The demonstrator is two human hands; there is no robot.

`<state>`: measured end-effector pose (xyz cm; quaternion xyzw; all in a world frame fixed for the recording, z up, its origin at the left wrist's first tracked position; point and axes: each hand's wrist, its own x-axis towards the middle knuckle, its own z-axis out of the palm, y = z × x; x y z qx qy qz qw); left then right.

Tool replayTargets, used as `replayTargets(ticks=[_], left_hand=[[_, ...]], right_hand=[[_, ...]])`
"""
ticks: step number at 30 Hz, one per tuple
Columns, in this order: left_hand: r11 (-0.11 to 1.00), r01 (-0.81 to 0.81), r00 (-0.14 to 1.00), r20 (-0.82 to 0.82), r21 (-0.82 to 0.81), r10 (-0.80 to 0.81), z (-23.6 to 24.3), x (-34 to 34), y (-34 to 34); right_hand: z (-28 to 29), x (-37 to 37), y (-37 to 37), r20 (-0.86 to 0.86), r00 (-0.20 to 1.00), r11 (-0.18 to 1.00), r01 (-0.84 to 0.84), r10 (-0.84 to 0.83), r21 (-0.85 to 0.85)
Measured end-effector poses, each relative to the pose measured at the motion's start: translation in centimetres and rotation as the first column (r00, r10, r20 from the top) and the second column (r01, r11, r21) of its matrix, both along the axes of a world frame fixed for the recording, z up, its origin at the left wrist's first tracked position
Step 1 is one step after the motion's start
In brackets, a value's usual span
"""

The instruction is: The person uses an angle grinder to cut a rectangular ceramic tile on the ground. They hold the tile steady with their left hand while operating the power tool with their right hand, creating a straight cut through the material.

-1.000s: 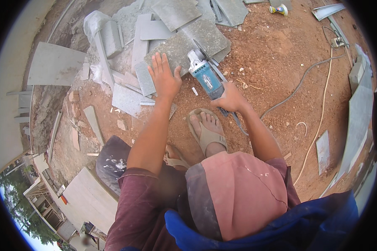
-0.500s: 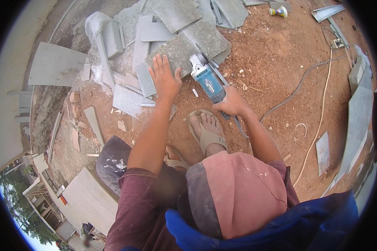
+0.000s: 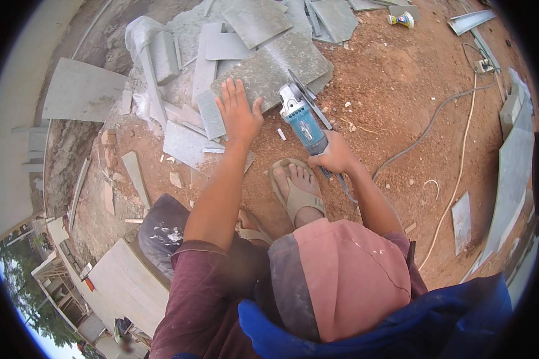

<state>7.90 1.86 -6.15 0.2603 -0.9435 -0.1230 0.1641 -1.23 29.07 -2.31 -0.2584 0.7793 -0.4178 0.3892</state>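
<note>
My right hand [image 3: 336,152] is wrapped round the rear body of a teal and grey angle grinder [image 3: 306,127]. Its cutting disc [image 3: 300,88] appears edge-on at the right edge of a grey stone slab [image 3: 266,70]; whether disc and stone touch, I cannot tell. On the near left edge of that slab, my left hand [image 3: 239,112] lies flat with its fingers stretched out, holding nothing. A narrow light strip [image 3: 320,113] lies along the grinder's right side, partly hidden by it.
Broken stone pieces [image 3: 257,23] are piled beyond the slab. A grey power cable [image 3: 414,132] crosses the reddish dirt to a socket block [image 3: 484,66] at right. My sandalled foot [image 3: 298,185] is close below the grinder. Large panels [image 3: 504,161] line the right side.
The grinder in my right hand has shifted slightly nearer and to the right, its disc a little farther back along the slab's edge. My left hand stays flat on the slab.
</note>
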Motion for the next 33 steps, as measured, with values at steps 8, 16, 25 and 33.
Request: replayTargets(ticks=[8,16,25,33], left_hand=[[1.0,0.0,1.0,0.0,-0.006,0.0,0.0,0.0,0.1],[1.0,-0.001,1.0,-0.002,0.001,0.001,-0.2,0.0,0.0],[1.0,0.009,1.0,-0.001,0.023,-0.008,0.0,0.0,-0.1],[0.999,0.014,1.0,0.004,0.037,-0.014,0.1,0.0,-0.2]], right_hand=[[-1.1,0.2,0.6,-0.032,0.999,0.999,-0.009,0.007,-0.044],[-1.0,0.2,0.5,-0.022,1.0,0.999,-0.011,0.01,-0.032],[-1.6,0.2,0.7,-0.034,0.999,1.0,-0.003,0.002,-0.02],[-0.8,-0.3,-0.1,0.037,0.999,1.0,-0.01,0.009,0.024]])
